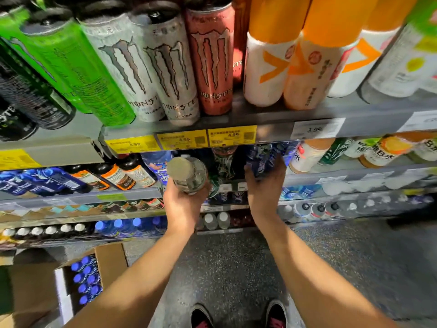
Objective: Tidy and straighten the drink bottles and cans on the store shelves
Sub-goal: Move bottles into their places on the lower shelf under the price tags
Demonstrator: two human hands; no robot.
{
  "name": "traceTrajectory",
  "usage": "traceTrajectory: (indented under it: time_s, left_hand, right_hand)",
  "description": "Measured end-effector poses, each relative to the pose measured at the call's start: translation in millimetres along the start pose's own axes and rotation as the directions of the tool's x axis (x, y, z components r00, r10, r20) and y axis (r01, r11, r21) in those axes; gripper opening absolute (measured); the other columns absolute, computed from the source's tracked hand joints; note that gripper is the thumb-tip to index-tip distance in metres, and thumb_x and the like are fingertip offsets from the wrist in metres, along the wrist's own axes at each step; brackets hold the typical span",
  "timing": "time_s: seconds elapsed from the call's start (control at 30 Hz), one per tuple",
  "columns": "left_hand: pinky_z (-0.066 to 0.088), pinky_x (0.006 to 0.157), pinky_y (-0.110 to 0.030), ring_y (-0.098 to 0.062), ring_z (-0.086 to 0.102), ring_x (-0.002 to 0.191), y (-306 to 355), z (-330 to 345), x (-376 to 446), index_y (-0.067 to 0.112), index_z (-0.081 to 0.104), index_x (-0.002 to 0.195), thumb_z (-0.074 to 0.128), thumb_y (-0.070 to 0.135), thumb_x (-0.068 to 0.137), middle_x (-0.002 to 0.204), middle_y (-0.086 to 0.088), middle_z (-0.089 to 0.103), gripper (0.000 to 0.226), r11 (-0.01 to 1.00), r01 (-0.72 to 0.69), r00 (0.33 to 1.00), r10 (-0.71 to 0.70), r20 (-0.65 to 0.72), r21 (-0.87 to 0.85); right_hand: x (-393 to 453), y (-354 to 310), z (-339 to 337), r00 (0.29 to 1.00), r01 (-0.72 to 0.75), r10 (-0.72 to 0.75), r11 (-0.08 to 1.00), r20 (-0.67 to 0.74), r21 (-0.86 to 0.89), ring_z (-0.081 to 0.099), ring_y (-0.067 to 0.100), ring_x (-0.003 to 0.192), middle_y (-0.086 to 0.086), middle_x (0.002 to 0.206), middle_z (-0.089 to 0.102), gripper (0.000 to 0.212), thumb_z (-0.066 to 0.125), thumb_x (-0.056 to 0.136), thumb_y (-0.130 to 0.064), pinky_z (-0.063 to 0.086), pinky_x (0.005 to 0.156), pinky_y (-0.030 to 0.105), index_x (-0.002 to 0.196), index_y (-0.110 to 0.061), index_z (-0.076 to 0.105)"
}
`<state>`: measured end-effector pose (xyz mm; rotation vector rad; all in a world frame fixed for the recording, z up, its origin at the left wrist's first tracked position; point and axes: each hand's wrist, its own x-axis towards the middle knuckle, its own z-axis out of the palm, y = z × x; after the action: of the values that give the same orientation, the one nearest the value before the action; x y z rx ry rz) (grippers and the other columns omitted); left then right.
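My left hand [182,204] grips a clear bottle with a pale cap [186,172], held out in front of the second shelf. My right hand [266,185] reaches into that shelf and its fingers wrap a dark blue bottle [260,159] standing there. Between the two hands a dark can [223,159] stands at the shelf front. On the shelf above, tall energy drink cans stand in a row: green [78,74], white [146,74] and pink [210,65].
Orange-and-white bottles [269,65] stand right of the cans. Yellow price tags [208,138] line the shelf edge. Lower shelves hold blue and white-capped bottles [217,220]. An open cardboard box of blue-capped bottles [87,280] sits on the floor at left. My shoes [236,316] are below.
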<state>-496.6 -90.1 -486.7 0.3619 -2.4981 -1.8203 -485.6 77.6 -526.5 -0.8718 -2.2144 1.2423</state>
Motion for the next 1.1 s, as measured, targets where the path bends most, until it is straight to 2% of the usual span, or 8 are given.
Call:
traceTrajectory:
  time_s: [0.2,0.33,0.47,0.63,0.77,0.9,1.0,1.1]
  left_hand:
    - [0.047,0.075,-0.004,0.003,0.065,0.091,-6,-11,-9,0.016,0.062,0.115,0.09,0.003,0.067,0.099,0.012,0.069,0.057,1.0,-0.011,0.997,0.011,-0.073,0.004]
    - [0.054,0.084,-0.022,-0.013,0.068,0.094,-13,-16,-20,0.007,0.063,0.118,0.087,-0.002,0.067,0.102,0.0,0.073,0.057,1.0,0.005,0.995,-0.005,-0.104,-0.002]
    - [0.053,0.077,-0.013,-0.01,0.067,0.09,-10,-18,-29,0.01,0.063,0.114,0.087,-0.003,0.066,0.098,0.003,0.071,0.055,0.999,0.025,0.99,-0.028,-0.138,-0.023]
    - [0.048,0.074,-0.004,-0.003,0.065,0.092,-3,-22,-35,0.008,0.063,0.119,0.089,-0.002,0.067,0.103,0.001,0.07,0.059,0.995,0.04,0.988,-0.054,-0.148,-0.092]
    - [0.046,0.071,0.0,-0.018,0.068,0.098,-5,-27,-31,0.007,0.063,0.122,0.09,0.005,0.068,0.108,-0.004,0.071,0.061,0.997,0.048,0.987,-0.057,-0.151,-0.06]
    - [0.049,0.08,-0.016,-0.019,0.066,0.102,-5,-33,-30,0.011,0.061,0.125,0.089,0.007,0.07,0.111,-0.002,0.07,0.063,0.997,0.061,0.991,-0.066,-0.113,-0.044]
    - [0.049,0.085,-0.027,-0.021,0.065,0.102,-8,-39,-28,0.011,0.06,0.124,0.089,0.005,0.069,0.109,-0.002,0.069,0.062,0.998,0.06,0.995,-0.062,-0.08,-0.033]
    - [0.046,0.074,-0.011,-0.019,0.061,0.097,-9,-40,-26,0.005,0.059,0.122,0.086,-0.004,0.07,0.105,-0.002,0.066,0.059,0.998,0.053,0.997,-0.055,-0.056,-0.039]
  right_hand:
    - [24,-9,8,1.0,-0.02,0.021,0.998,0.016,-0.061,0.036,0.031,0.14,0.017,0.151,0.041,0.09,0.079,0.082,-0.033,0.029,0.114,0.035,0.15,-0.001,0.03]
    - [30,-9,7,0.999,-0.006,0.011,0.993,0.037,-0.12,0.045,0.035,0.13,0.018,0.138,0.05,0.081,0.081,0.078,-0.033,0.038,0.109,0.042,0.141,0.0,0.04]
    - [29,-10,-1,0.999,0.01,-0.004,0.991,0.043,-0.132,0.039,0.037,0.133,0.019,0.142,0.042,0.079,0.081,0.075,-0.037,0.038,0.111,0.046,0.137,-0.003,0.046]
    - [25,-17,-3,0.997,0.006,0.003,0.992,0.072,-0.129,0.051,0.032,0.127,0.015,0.14,0.053,0.086,0.078,0.078,-0.039,0.043,0.102,0.039,0.144,-0.002,0.036]
    - [26,-21,-1,0.999,0.025,-0.017,0.984,0.047,-0.179,0.049,0.034,0.129,0.017,0.141,0.052,0.09,0.079,0.077,-0.044,0.043,0.099,0.039,0.144,-0.001,0.036]
    - [33,-16,3,0.998,0.031,-0.017,0.973,0.065,-0.227,0.045,0.036,0.133,0.02,0.143,0.048,0.094,0.079,0.074,-0.046,0.042,0.107,0.045,0.144,0.0,0.037]
    - [28,-15,4,0.999,-0.043,0.044,0.994,0.006,-0.1,0.057,0.03,0.118,0.01,0.131,0.059,0.092,0.081,0.068,-0.042,0.05,0.095,0.038,0.142,-0.01,0.037]
    - [14,-11,0,0.994,-0.1,0.102,0.993,-0.031,0.07,0.063,0.016,0.089,-0.005,0.105,0.068,0.083,0.083,0.068,-0.029,0.047,0.077,0.024,0.139,-0.016,0.041]
